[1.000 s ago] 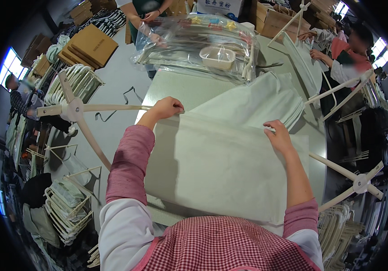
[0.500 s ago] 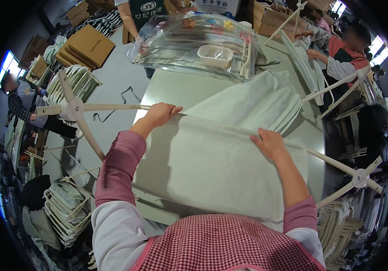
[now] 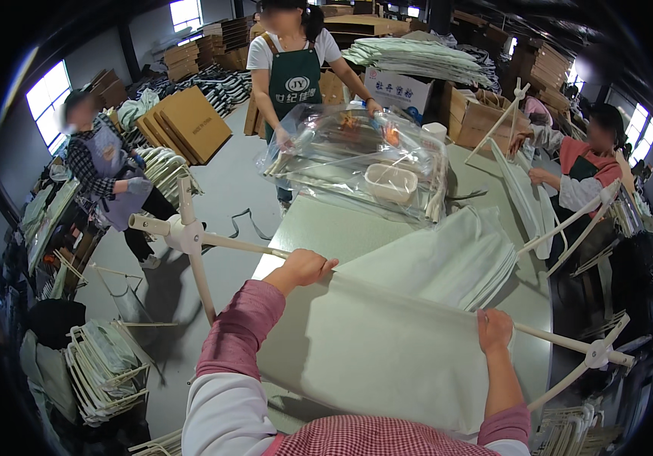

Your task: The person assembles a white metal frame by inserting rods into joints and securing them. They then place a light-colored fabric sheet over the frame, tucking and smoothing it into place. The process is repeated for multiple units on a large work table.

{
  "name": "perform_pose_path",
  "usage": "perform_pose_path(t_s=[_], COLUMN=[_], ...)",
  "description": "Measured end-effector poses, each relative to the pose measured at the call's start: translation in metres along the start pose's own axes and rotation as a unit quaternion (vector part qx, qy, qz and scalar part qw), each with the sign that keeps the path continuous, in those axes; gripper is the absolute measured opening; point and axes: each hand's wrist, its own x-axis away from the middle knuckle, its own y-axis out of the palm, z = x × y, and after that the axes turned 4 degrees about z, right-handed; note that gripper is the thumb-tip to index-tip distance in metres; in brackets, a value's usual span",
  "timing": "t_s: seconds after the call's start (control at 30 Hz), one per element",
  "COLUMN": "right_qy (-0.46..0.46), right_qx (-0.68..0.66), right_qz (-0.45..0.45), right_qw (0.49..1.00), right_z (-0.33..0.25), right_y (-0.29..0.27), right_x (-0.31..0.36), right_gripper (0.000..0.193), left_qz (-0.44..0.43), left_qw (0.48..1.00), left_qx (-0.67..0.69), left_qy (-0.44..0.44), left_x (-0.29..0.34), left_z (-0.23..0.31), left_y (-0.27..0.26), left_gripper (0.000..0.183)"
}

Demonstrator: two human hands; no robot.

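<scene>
A pale grey-green fabric panel (image 3: 387, 342) stretches between my hands, its far edge sleeved over a cream tube. My left hand (image 3: 307, 267) is closed round the left end of that edge, thumb pointing right. My right hand (image 3: 495, 328) is wrapped round the edge near its right end. Bare tube runs out past both hands to a cream hub with several arms, the left hub (image 3: 184, 233) and the right hub (image 3: 599, 353). Just beyond the panel lies a fanned stack of similar pale fabric (image 3: 437, 258) on the table (image 3: 326, 216).
Across the table a person in a green apron (image 3: 294, 80) handles a clear plastic bag (image 3: 326, 159). A white plastic tub (image 3: 391, 183) sits by it. Another person (image 3: 589, 167) works at the right; a third (image 3: 110, 163) stands left. Folded frames (image 3: 106, 372) are stacked lower left.
My view has tilted up, so the scene sits lower. My right hand has closed from a loose, spread hold to a wrap round the edge. The person at left has turned.
</scene>
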Motion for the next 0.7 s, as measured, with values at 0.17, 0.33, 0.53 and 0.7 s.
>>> perform_pose_path(t_s=[0.17,0.33,0.53,0.7], right_qy=[-0.021,0.067,0.064,0.06], right_qx=[0.033,0.031,0.049,0.197], right_qz=[0.096,0.026,0.12,0.129], right_qw=[0.995,0.997,0.989,0.97], right_z=[0.021,0.033,0.031,0.033], right_y=[0.0,0.004,0.011,-0.006], right_x=[0.006,0.009,0.003,-0.013], right_gripper=[0.041,0.042,0.027,0.012], left_qz=[0.014,0.072,0.053,0.126], left_qw=[1.0,0.997,0.991,0.991], left_qx=[-0.014,0.021,-0.118,-0.038], left_qy=[0.002,0.013,0.041,0.026], left_x=[0.001,0.005,0.003,0.004], left_z=[0.001,-0.008,-0.019,-0.02], left_y=[0.001,0.008,0.023,0.026], left_gripper=[0.066,0.063,0.033,0.051])
